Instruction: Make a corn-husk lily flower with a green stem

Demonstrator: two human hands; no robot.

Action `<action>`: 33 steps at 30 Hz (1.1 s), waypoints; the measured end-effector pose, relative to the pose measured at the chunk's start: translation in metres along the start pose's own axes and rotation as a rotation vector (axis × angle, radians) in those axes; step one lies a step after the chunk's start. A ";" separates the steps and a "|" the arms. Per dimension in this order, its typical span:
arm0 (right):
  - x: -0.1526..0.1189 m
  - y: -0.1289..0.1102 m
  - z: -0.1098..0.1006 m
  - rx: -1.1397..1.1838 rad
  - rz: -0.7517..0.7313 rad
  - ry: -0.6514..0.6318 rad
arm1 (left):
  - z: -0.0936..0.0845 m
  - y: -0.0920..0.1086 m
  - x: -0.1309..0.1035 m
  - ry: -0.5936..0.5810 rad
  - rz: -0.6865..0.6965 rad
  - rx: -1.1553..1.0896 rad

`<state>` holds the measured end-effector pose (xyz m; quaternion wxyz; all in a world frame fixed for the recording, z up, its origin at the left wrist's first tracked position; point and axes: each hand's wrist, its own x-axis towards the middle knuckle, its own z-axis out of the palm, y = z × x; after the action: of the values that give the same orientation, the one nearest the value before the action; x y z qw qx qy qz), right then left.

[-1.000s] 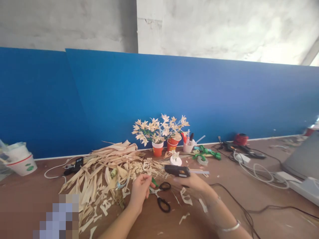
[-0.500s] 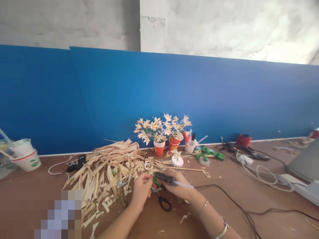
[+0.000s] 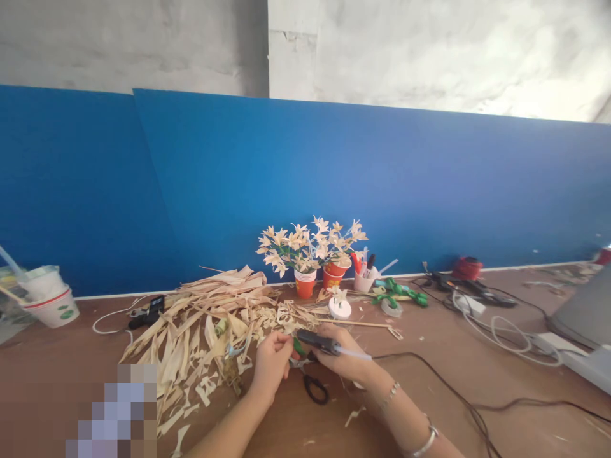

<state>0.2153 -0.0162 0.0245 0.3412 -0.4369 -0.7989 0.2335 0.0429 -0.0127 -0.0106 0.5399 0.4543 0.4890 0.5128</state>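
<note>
In the head view, my right hand [image 3: 341, 357] is wrapped round a black glue gun [image 3: 317, 341], a clear glue stick [image 3: 354, 353] jutting from its back end. The gun's front points left, toward the fingertips of my left hand [image 3: 274, 359]. Those fingers are pinched together, and whatever they hold is too small or hidden to name. Something green [image 3: 298, 347] shows between the two hands. Beneath them lie scissors [image 3: 315, 388] with black handles, partly covered by my hands.
Dried husk strips [image 3: 224, 302] heap up on the left. Behind stand orange cups [image 3: 305, 287] of pale husk flowers, a pen cup [image 3: 365, 281] and a white base [image 3: 339, 309] with one flower. Green tape pieces [image 3: 401, 291] lie right of these. Black cables [image 3: 443, 385] cross the table's right side.
</note>
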 end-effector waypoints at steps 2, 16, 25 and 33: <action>0.000 0.000 0.000 0.010 0.000 -0.008 | 0.000 0.000 0.000 -0.001 -0.004 -0.007; 0.001 0.004 0.001 -0.032 -0.014 -0.033 | 0.000 -0.001 0.000 -0.002 0.004 0.013; 0.001 0.002 0.000 -0.035 -0.007 -0.029 | 0.000 -0.001 0.000 -0.010 0.007 0.028; 0.001 0.004 0.002 -0.062 -0.004 -0.006 | -0.001 -0.005 0.002 -0.023 0.008 0.044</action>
<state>0.2156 -0.0136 0.0208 0.3256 -0.4450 -0.8076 0.2092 0.0423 -0.0110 -0.0162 0.5336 0.4738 0.4920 0.4986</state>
